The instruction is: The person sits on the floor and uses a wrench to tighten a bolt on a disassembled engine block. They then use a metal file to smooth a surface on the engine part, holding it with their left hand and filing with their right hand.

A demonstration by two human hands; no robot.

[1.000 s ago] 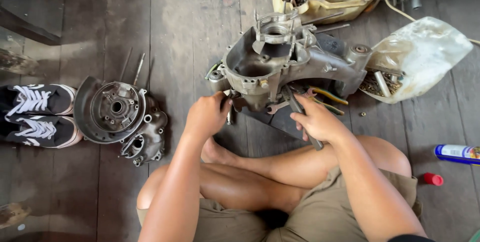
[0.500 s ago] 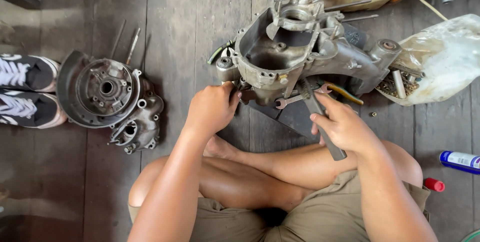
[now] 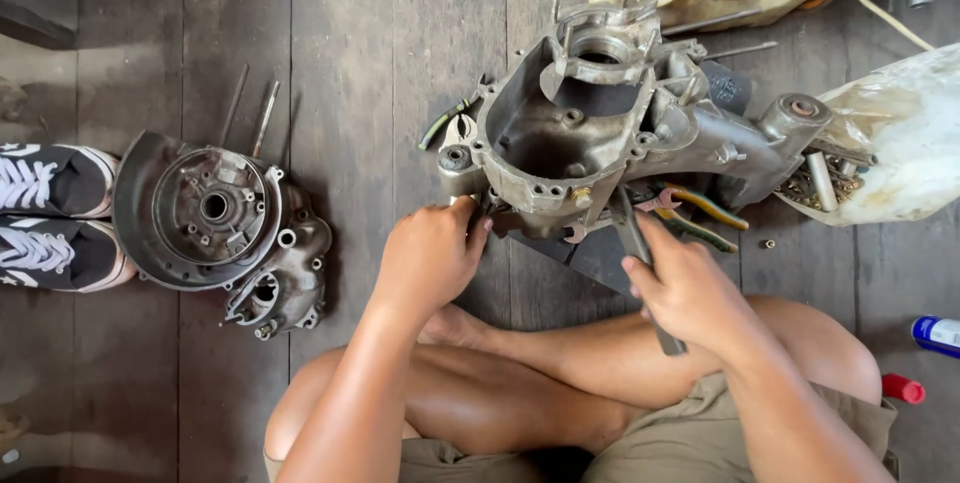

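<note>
A grey metal engine case (image 3: 600,133) sits on the wooden floor in front of my crossed legs. My left hand (image 3: 430,258) grips its near left corner, fingers curled against the lower edge. My right hand (image 3: 685,288) is shut on a long dark metal tool (image 3: 640,253) whose tip points up under the case's near edge. Pliers with yellow-green handles (image 3: 700,213) lie just right of that tool, under the case.
A round metal cover with a smaller casing (image 3: 215,228) lies at the left beside a pair of black-and-white shoes (image 3: 50,213). A plastic bag of parts (image 3: 900,143) is at the right. A blue-and-white can (image 3: 935,333) and a red cap (image 3: 903,388) lie at the right edge.
The view has shifted, so the case appears farther right and lower. My right hand has drawn the tool closer under the case; my left hand keeps its hold on the corner.
</note>
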